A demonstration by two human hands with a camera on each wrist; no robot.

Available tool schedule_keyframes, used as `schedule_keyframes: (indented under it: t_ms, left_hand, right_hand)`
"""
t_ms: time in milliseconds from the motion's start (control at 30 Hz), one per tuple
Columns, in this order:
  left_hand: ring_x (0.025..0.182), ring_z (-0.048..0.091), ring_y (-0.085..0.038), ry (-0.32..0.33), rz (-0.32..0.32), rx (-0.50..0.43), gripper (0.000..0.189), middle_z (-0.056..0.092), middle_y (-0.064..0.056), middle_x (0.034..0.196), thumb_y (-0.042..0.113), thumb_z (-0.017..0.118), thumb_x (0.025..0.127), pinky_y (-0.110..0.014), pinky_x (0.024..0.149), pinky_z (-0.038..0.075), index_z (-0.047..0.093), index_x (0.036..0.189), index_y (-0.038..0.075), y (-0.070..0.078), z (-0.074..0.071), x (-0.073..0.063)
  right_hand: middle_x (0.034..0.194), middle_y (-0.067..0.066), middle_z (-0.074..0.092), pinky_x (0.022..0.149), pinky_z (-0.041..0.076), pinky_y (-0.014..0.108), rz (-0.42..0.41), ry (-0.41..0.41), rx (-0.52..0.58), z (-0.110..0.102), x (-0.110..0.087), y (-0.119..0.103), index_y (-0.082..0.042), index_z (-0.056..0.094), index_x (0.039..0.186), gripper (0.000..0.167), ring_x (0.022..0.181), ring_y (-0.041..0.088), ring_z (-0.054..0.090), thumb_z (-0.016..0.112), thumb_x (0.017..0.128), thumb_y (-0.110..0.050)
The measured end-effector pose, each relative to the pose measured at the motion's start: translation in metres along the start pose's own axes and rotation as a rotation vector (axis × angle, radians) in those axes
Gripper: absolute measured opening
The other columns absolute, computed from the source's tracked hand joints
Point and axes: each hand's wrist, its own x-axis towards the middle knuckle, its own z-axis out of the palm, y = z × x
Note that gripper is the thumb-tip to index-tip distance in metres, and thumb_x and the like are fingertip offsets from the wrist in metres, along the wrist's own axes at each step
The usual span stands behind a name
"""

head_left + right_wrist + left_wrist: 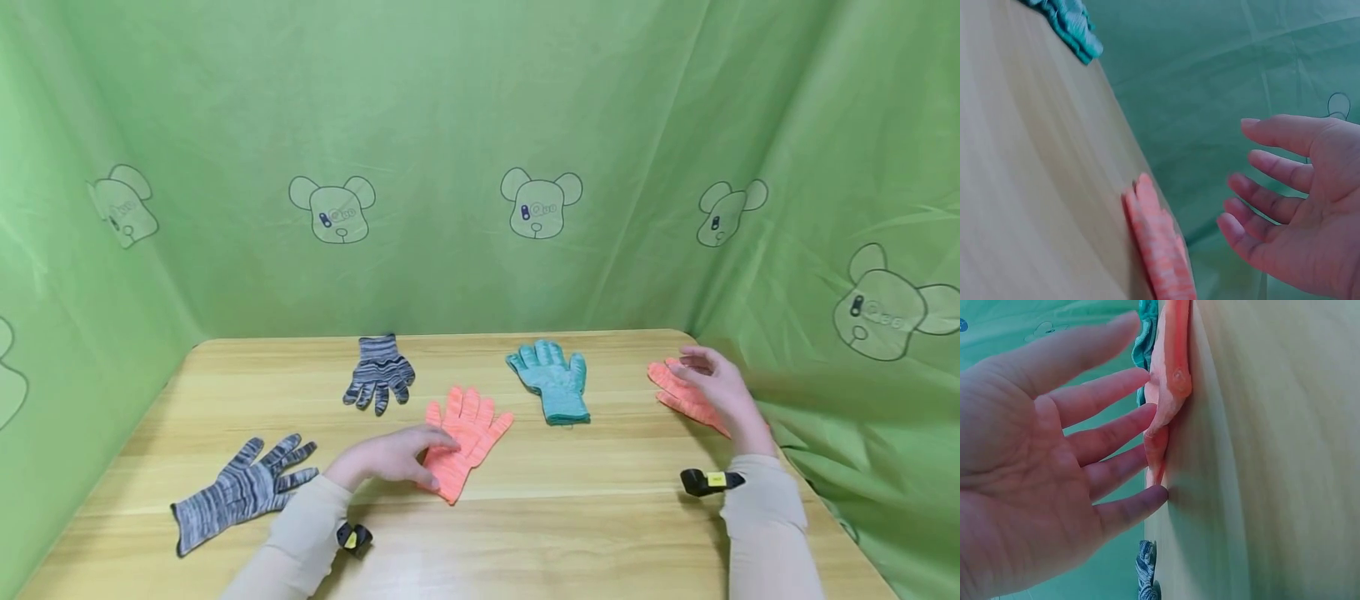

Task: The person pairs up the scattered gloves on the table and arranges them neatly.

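A coral knit glove [472,429] lies in the middle of the table, its fingers pointing away. My left hand [397,457] is at its cuff end; in the left wrist view the spread fingers touch or nearly touch the coral fabric [1159,415], and the thumb stands apart. Another coral glove [678,397] lies near the table's right edge, partly hidden by my right hand [723,392]. The right wrist view shows that hand's fingers loosely bent and apart from the striped coral glove [1163,250], holding nothing.
A teal glove [557,385] lies between the coral ones, towards the back. One dark striped glove [378,372] is at the back left, and a grey striped glove [240,493] lies front left beside my left forearm. Green cloth [450,275] walls the wooden table [585,517].
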Motion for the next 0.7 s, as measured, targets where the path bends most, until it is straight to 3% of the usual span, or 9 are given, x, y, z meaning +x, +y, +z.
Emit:
schedule_keyframes:
  t_ms: [67, 133, 233, 333, 433, 533, 633, 700]
  left_hand:
    - [0.139, 0.039, -0.034, 0.005, -0.003, 0.038, 0.061, 0.049, -0.013, 0.145, 0.015, 0.075, 0.081, -0.054, 0.118, 0.028, 0.052, 0.137, 0.007, 0.001, 0.000, 0.000]
    - [0.139, 0.039, -0.034, 0.011, -0.006, 0.064, 0.060, 0.049, -0.012, 0.144, 0.014, 0.074, 0.081, -0.054, 0.118, 0.028, 0.053, 0.137, 0.008, 0.001, 0.000, 0.000]
    - [0.138, 0.040, -0.034, 0.019, -0.012, 0.087, 0.059, 0.051, -0.011, 0.144, 0.013, 0.073, 0.082, -0.054, 0.118, 0.027, 0.053, 0.137, 0.009, 0.002, 0.000, 0.000]
    - [0.138, 0.040, -0.033, 0.025, -0.021, 0.097, 0.058, 0.051, -0.010, 0.144, 0.014, 0.073, 0.083, -0.055, 0.118, 0.027, 0.053, 0.137, 0.011, 0.003, 0.000, -0.001]
    - [0.138, 0.039, -0.034, 0.027, -0.031, 0.098, 0.058, 0.050, -0.010, 0.144, 0.014, 0.073, 0.083, -0.056, 0.117, 0.027, 0.053, 0.138, 0.012, 0.004, 0.000, -0.001]
    - [0.137, 0.039, -0.035, 0.029, -0.035, 0.091, 0.059, 0.049, -0.011, 0.144, 0.013, 0.073, 0.082, -0.057, 0.116, 0.029, 0.053, 0.138, 0.011, 0.004, 0.000, -0.001]
    - [0.135, 0.040, -0.034, 0.033, -0.036, 0.091, 0.059, 0.050, -0.011, 0.143, 0.013, 0.073, 0.082, -0.056, 0.115, 0.031, 0.054, 0.138, 0.011, 0.005, 0.000, -0.001]
    - [0.133, 0.042, -0.032, 0.035, -0.034, 0.098, 0.059, 0.051, -0.010, 0.141, 0.012, 0.073, 0.081, -0.055, 0.114, 0.032, 0.054, 0.137, 0.011, 0.005, 0.000, -0.001]
  right_hand:
    - [0.133, 0.018, 0.048, 0.088, 0.045, 0.016, 0.035, 0.003, -0.012, 0.000, 0.001, 0.004, 0.003, 0.034, 0.145, 0.067, 0.121, 0.024, 0.048, 0.060, 0.096, -0.034]
    - [0.144, 0.027, 0.038, 0.102, 0.044, 0.033, 0.056, -0.004, -0.016, -0.001, 0.002, 0.007, 0.003, 0.031, 0.147, 0.068, 0.132, 0.042, 0.035, 0.059, 0.097, -0.034]
    - [0.151, 0.032, 0.028, 0.110, 0.030, 0.062, 0.082, -0.021, -0.002, -0.004, 0.001, 0.010, 0.004, 0.026, 0.149, 0.069, 0.139, 0.052, 0.021, 0.057, 0.098, -0.032]
    - [0.152, 0.035, 0.022, 0.111, 0.019, 0.071, 0.088, -0.035, -0.008, -0.008, 0.000, 0.014, 0.005, 0.024, 0.149, 0.069, 0.140, 0.056, 0.015, 0.056, 0.099, -0.030]
    - [0.151, 0.038, 0.021, 0.110, 0.016, 0.073, 0.096, -0.054, -0.027, -0.011, -0.002, 0.019, 0.007, 0.022, 0.149, 0.068, 0.138, 0.059, 0.014, 0.055, 0.099, -0.027]
    - [0.151, 0.039, 0.019, 0.110, 0.024, 0.069, 0.104, -0.085, -0.058, -0.014, -0.003, 0.023, 0.009, 0.021, 0.148, 0.066, 0.137, 0.059, 0.019, 0.053, 0.100, -0.022]
    - [0.152, 0.039, 0.015, 0.105, 0.044, 0.048, 0.128, -0.131, -0.011, -0.014, -0.003, 0.029, 0.010, 0.018, 0.149, 0.063, 0.136, 0.055, 0.024, 0.051, 0.100, -0.014]
    - [0.152, 0.039, 0.012, 0.093, 0.052, 0.027, 0.141, -0.154, 0.011, -0.013, -0.002, 0.033, 0.010, 0.017, 0.149, 0.062, 0.136, 0.053, 0.025, 0.050, 0.099, -0.009]
